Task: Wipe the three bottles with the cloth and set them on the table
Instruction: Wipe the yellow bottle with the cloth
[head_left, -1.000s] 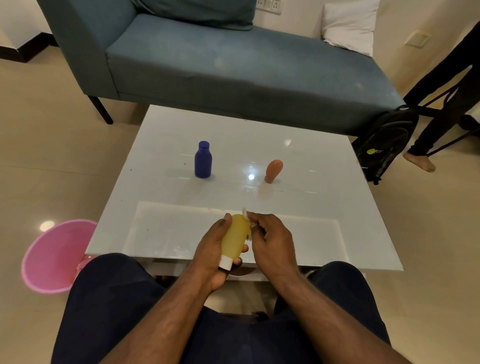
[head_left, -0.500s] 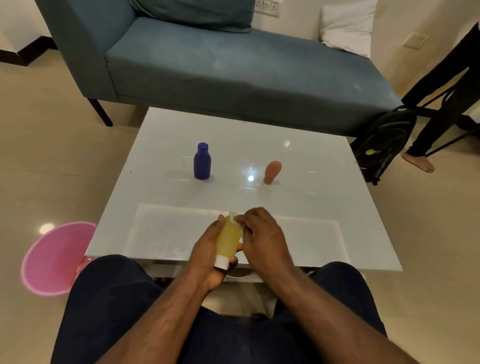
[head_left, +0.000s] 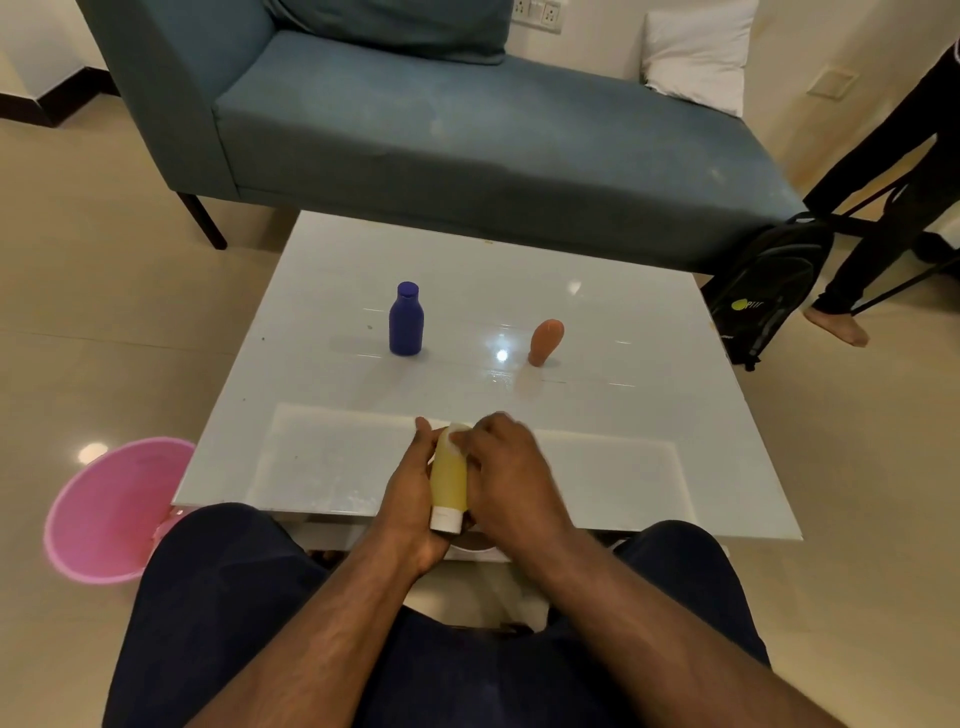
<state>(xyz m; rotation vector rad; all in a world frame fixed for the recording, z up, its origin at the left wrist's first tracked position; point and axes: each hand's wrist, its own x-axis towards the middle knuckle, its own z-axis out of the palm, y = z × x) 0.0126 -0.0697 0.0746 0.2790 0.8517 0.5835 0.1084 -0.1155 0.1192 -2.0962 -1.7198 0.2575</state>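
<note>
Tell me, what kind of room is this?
Probably a living room or hotel lounge: a blue sofa with a white pillow, a low white table before it, and a backpack on the tiled floor.

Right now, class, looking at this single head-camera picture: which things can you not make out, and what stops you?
- The cloth: only a small white bit shows; the right hand covers the rest.
- The yellow bottle: its sides are hidden by the left hand and right hand.
- The right hand's fingers: motion-blurred.
- The bystander: cut off by the right edge.
</note>
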